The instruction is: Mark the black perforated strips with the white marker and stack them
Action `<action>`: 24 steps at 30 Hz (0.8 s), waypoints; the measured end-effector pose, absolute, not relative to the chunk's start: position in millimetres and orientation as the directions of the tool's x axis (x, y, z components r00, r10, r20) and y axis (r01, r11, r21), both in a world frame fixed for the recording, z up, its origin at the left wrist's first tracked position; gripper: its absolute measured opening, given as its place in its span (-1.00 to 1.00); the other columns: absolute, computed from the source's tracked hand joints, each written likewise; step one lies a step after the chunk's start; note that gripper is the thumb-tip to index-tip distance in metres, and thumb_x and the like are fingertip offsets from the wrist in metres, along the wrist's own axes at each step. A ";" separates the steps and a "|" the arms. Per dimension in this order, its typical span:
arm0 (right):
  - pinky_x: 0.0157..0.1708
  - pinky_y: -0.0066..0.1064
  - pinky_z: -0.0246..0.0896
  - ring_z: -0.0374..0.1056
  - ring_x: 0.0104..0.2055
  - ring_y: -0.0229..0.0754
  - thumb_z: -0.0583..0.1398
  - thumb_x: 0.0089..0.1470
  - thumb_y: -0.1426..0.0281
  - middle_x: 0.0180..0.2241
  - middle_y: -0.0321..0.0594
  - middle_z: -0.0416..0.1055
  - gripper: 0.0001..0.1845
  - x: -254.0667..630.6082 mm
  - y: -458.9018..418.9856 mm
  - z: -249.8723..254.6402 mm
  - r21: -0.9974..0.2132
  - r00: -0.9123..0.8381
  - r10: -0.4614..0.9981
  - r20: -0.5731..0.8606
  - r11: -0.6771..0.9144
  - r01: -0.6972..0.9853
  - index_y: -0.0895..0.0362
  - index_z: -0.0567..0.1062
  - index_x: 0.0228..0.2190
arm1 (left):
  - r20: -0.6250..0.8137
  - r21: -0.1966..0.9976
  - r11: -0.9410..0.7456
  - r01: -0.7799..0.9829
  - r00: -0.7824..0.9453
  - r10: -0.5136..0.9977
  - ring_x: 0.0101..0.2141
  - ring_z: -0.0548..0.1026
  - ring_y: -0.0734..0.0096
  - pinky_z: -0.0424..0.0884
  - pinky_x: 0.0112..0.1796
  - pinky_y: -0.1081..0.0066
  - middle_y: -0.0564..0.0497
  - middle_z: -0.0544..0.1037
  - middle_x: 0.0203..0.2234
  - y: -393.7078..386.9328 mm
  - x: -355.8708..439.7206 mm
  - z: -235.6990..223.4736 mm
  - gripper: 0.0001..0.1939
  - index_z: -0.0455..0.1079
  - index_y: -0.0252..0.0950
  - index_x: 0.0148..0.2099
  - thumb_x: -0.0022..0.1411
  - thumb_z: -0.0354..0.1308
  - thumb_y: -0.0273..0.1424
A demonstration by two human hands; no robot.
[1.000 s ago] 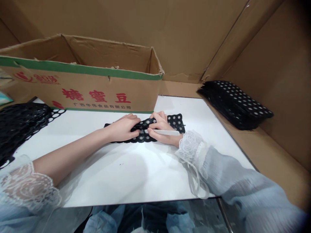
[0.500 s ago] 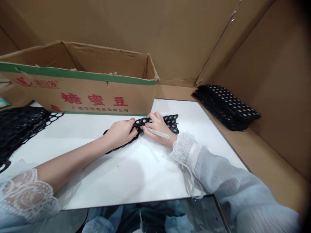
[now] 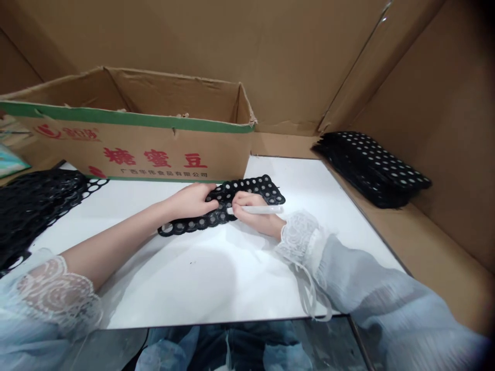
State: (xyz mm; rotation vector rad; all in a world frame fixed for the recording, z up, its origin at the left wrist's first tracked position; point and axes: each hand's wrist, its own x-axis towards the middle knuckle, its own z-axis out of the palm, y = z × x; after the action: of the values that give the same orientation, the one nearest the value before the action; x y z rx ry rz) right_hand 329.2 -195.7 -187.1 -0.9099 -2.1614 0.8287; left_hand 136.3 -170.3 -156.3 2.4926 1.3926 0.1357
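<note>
Your left hand [image 3: 189, 201] is touching long black strip with pale round spots [image 3: 224, 198]; can't tell if fingers gripping. Right hand [image 3: 260, 220] is gripping thin, straight white stick [image 3: 266, 209].

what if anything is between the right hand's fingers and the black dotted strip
Nothing visible: the right hand's fingers are at the black dotted strip, holding a white pen-like tool. The cardboard box stands beyond the strip, not between them.
</note>
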 end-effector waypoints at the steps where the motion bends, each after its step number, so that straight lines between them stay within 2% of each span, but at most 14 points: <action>1: -0.39 -0.43 0.11 0.20 -0.43 -0.33 0.00 -0.02 0.45 -0.46 -0.25 0.23 -0.72 328.9 -194.5 -187.3 -0.765 -0.538 0.795 0.282 0.524 0.374 0.18 0.22 -0.71 | -0.072 0.327 -0.493 0.806 0.542 0.837 -0.47 0.39 0.32 0.20 -0.46 0.44 -0.02 0.46 -0.47 -169.6 136.3 -153.9 -0.72 0.26 -0.30 -0.31 0.07 -0.12 -0.22; 5: -0.42 -0.46 0.09 0.16 -0.45 -0.37 0.02 -0.06 0.47 -0.42 -0.26 0.20 -0.71 329.3 -193.2 -185.7 -0.791 -0.549 0.800 0.242 0.491 0.366 0.19 0.22 -0.75 | -0.174 0.416 -0.467 0.780 0.572 0.802 -0.45 0.39 0.33 0.20 -0.48 0.46 0.02 0.47 -0.44 -166.9 135.0 -146.9 -0.56 0.28 -0.30 -0.28 -0.08 0.06 -0.05; 8: -0.44 -0.47 0.07 0.14 -0.47 -0.38 0.03 -0.06 0.47 -0.41 -0.26 0.19 -0.71 329.2 -193.4 -184.6 -0.791 -0.559 0.797 0.227 0.486 0.373 0.20 0.23 -0.76 | -0.276 0.450 -0.441 0.777 0.590 0.759 -0.51 0.36 0.38 0.17 -0.54 0.48 0.07 0.43 -0.52 -166.0 133.5 -146.0 -0.56 0.29 -0.29 -0.38 -0.18 0.14 -0.03; 13: -0.42 -0.47 0.08 0.14 -0.44 -0.37 0.02 -0.06 0.48 -0.41 -0.25 0.19 -0.71 329.2 -191.8 -184.1 -0.784 -0.579 0.785 0.220 0.496 0.374 0.20 0.25 -0.75 | -0.346 0.516 -0.368 0.773 0.582 0.736 -0.59 0.30 0.46 0.12 -0.60 0.49 0.09 0.37 -0.62 -166.4 133.2 -147.3 -0.62 0.24 -0.29 -0.53 -0.17 0.14 -0.06; 18: -0.43 -0.46 0.08 0.15 -0.45 -0.37 0.02 -0.06 0.48 -0.39 -0.24 0.20 -0.72 330.3 -191.5 -182.2 -0.800 -0.590 0.784 0.194 0.474 0.367 0.20 0.26 -0.74 | -0.389 0.548 -0.326 0.770 0.580 0.716 -0.59 0.31 0.46 0.14 -0.61 0.50 0.09 0.38 -0.61 -167.4 134.2 -146.1 -0.67 0.24 -0.29 -0.52 -0.13 0.12 -0.11; 24: -0.39 -0.45 0.11 0.16 -0.42 -0.35 0.02 -0.04 0.48 -0.36 -0.22 0.20 -0.71 331.0 -191.5 -181.7 -0.807 -0.601 0.781 0.169 0.460 0.371 0.20 0.26 -0.74 | -0.366 0.600 -0.315 0.735 0.602 0.709 -0.59 0.28 0.49 0.18 -0.59 0.51 0.09 0.35 -0.62 -167.9 134.7 -144.6 -0.69 0.25 -0.30 -0.53 -0.10 0.11 -0.14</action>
State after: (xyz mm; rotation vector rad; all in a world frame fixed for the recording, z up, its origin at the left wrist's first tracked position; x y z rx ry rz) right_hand 331.0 -191.5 -181.7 -0.9574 -2.1835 1.0208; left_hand 134.7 -167.9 -144.6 2.0703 1.1379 -0.0436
